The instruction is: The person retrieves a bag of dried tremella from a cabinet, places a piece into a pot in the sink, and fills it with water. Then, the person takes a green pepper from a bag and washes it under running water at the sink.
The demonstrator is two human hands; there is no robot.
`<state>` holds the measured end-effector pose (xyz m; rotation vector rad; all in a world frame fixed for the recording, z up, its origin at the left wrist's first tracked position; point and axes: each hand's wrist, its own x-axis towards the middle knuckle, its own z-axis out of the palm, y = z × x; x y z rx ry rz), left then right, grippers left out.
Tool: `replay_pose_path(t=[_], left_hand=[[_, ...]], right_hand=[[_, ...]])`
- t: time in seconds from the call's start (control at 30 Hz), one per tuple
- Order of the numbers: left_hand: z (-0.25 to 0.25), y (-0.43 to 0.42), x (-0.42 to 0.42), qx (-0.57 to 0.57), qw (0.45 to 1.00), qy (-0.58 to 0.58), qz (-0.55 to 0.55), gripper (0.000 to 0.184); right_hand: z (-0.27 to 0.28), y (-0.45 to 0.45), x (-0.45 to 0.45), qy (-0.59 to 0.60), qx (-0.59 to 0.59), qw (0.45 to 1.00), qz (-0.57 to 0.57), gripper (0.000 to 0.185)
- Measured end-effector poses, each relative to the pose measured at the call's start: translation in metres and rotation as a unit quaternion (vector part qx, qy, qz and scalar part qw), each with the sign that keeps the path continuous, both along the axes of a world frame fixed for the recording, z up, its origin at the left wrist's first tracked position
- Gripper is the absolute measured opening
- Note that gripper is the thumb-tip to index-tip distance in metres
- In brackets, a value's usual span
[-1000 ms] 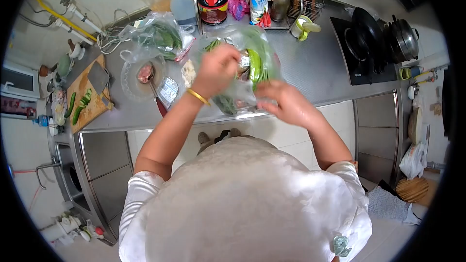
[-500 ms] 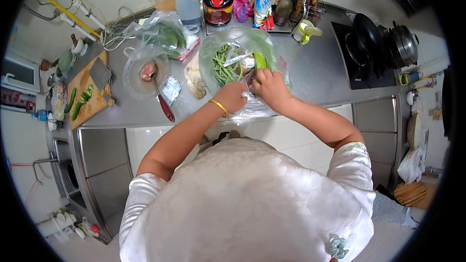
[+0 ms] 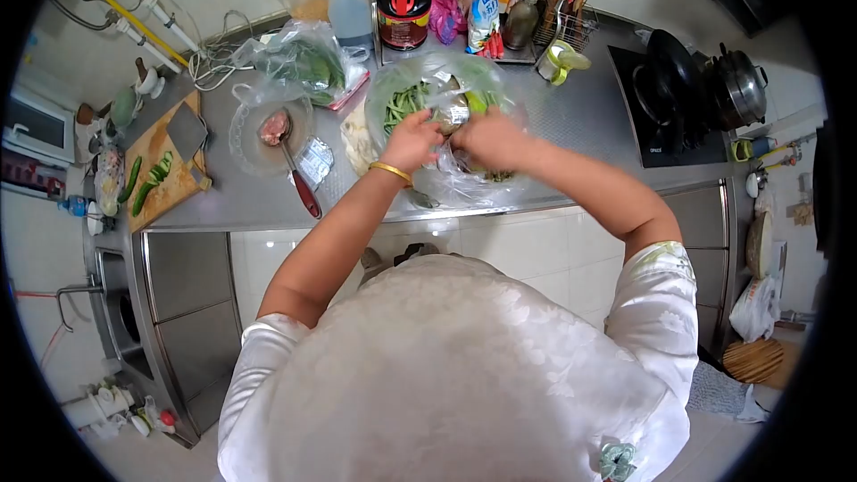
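Observation:
A large clear plastic bag (image 3: 386, 94) lies spread on the counter with green beans (image 3: 404, 107) in its left part. A roundish brownish item in clear wrap with a white label (image 3: 453, 114) is in the middle, and a green vegetable (image 3: 482, 100) lies to its right. My left hand (image 3: 415, 141), with a gold bangle at the wrist, grips the bag beside the wrapped item. My right hand (image 3: 489, 140) is over the right part of the bag, its fingers smeared by motion and partly hidden. Crumpled plastic (image 3: 464, 189) sits below both hands.
To the left are a bowl (image 3: 245, 165) with meat and a red-handled spoon (image 3: 308, 199), and a cutting board (image 3: 147, 178) with cut green peppers and a cleaver (image 3: 186, 131). Bottles (image 3: 348, 4) stand along the back. A stove with a black wok (image 3: 674, 76) is at right.
My left hand has moved up and left to the wrapped item. My right hand has come off the green vegetable and shifted slightly lower. The wrapped item is more exposed.

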<state>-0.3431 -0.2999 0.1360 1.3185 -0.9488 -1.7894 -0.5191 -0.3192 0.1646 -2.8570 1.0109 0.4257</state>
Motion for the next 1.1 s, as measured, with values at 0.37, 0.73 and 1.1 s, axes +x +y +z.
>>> replay_pose_path(t=[0.37, 0.73, 1.1], left_hand=[[-0.016, -0.010, 0.042, -0.096, 0.990, -0.087, 0.062, 0.064], [0.007, 0.036, 0.016, -0.363, 0.831, -0.343, -0.247, 0.044], [0.000, 0.080, 0.003, -0.464, 0.683, -0.427, -0.368, 0.024]], right_hand=[[-0.031, 0.023, -0.007, 0.080, -0.137, 0.987, 0.025, 0.016], [0.054, -0.047, -0.021, -0.267, -0.154, 0.948, -0.082, 0.013], [-0.046, 0.017, -0.029, 0.040, -0.183, 0.982, 0.033, 0.017]])
